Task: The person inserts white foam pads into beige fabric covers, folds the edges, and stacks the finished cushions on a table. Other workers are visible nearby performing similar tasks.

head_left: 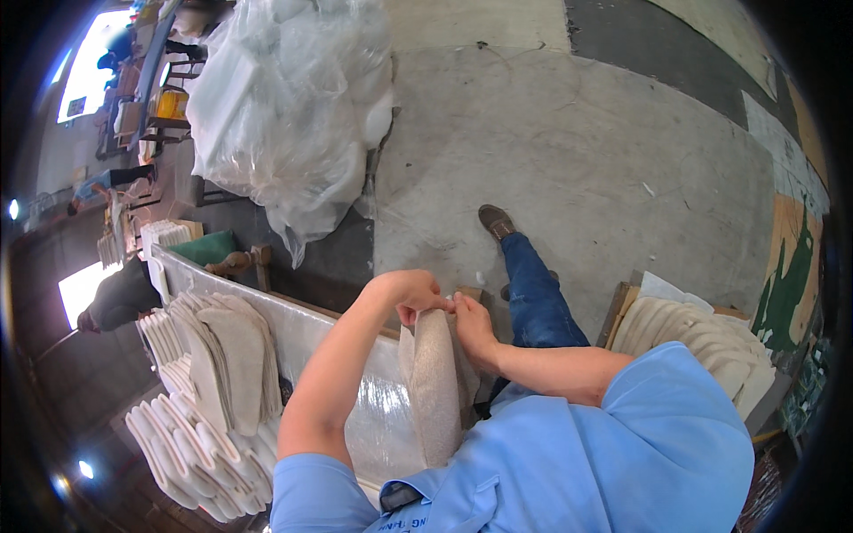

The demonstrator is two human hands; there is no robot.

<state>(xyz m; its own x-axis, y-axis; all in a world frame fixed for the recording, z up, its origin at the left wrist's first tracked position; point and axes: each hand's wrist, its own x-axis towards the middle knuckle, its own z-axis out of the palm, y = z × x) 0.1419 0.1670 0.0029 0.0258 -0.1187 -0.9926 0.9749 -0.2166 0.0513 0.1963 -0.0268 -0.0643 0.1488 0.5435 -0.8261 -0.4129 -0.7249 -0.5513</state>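
A beige, fabric-covered pad (433, 391) stands on edge in front of my body, its rounded far end up at my hands. My left hand (415, 293) bends over that end from the left, its fingers closed on the pad's edge. From the right, my right hand (474, 329) meets it there, thumb and forefinger pinched at the same edge. The fingertips of both hands nearly touch, and any small piece between them is hidden. Beside the pad, on its left, runs a worktable (355, 409) covered in shiny clear film.
Stacked beige pads (235, 355) and folded white pieces (200, 453) lie left of the table. More beige pads (693, 342) sit in a stack on my right. A large plastic-wrapped bundle (289, 107) stands ahead on the concrete floor (569, 151). Other people (120, 298) are at the far left.
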